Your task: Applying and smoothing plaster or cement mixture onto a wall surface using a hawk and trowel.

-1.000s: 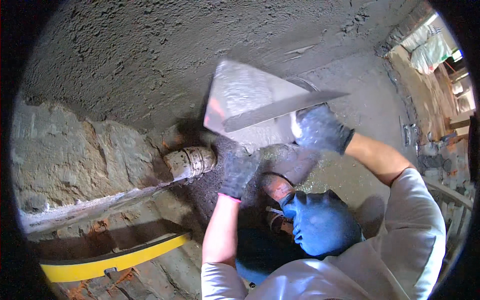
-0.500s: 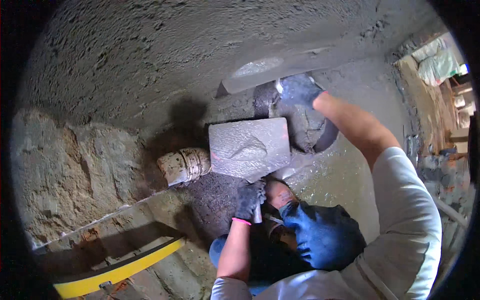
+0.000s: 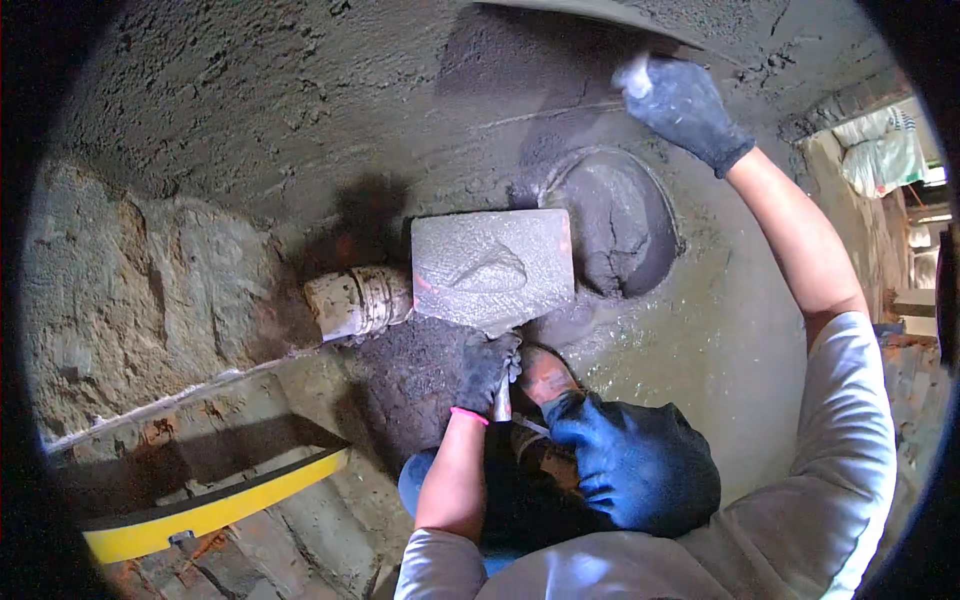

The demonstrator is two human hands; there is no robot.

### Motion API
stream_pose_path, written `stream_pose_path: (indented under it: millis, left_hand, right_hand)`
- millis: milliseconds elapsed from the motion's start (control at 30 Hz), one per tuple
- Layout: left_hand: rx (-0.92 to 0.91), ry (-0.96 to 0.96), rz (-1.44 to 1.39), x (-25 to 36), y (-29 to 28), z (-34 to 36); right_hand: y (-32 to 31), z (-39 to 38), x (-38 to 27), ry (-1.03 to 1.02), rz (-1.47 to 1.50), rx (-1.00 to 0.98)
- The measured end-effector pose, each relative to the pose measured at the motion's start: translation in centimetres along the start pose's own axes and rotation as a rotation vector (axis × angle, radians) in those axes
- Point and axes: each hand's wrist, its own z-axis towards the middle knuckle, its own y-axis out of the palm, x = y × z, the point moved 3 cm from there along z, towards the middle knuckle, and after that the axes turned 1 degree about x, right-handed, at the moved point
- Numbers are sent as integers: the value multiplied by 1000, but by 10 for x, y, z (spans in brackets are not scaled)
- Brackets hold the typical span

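Note:
My left hand (image 3: 487, 372), in a dark glove, is wrapped round the handle of a plasterer's hawk (image 3: 555, 232). The hawk's flat, roughly rectangular board carries a thin spread of wet grey mortar (image 3: 487, 270) with a raised lump. Up at the wall, my gloved right hand (image 3: 688, 108) is closed on the grip of a plastering trowel (image 3: 600, 12). Its long blade lies close to the plastered wall (image 3: 300, 70) and casts a dark shadow; the blade's upper part runs out of view. Below that hand, a round bucket (image 3: 668, 232) holds more mortar.
A mortar-spattered pipe (image 3: 362, 302) juts out left of the hawk. At lower left lies a yellow bar-shaped tool (image 3: 215, 507). Rough bare wall (image 3: 150, 280) shows at left, wet floor (image 3: 740, 330) right of the bucket, and pale sacks (image 3: 880, 160) at far right.
My right hand has swept the trowel up the wall, away from the bucket, whose round rim now shows. The hawk stays in my left hand, shifted slightly in view.

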Motion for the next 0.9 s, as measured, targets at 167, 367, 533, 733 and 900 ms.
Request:
stream_pose_path:
  millis: [167, 367, 533, 733, 900]
  left_hand:
    - [20, -40, -1, 10, 8, 6]
    - [40, -70, -83, 3, -5, 5]
    - [52, -64, -169, -14, -14, 12]
    - [40, -79, -152, -5, -10, 3]
    - [177, 7, -54, 20, 5, 2]
  right_hand:
    - [100, -81, -21, 280, 375, 37]
    - [150, -45, -112, 9, 125, -217]
    - [133, -13, -107, 3, 289, -594]
    - [78, 6, -81, -120, 205, -307]
    - [32, -19, -104, 49, 290, -190]
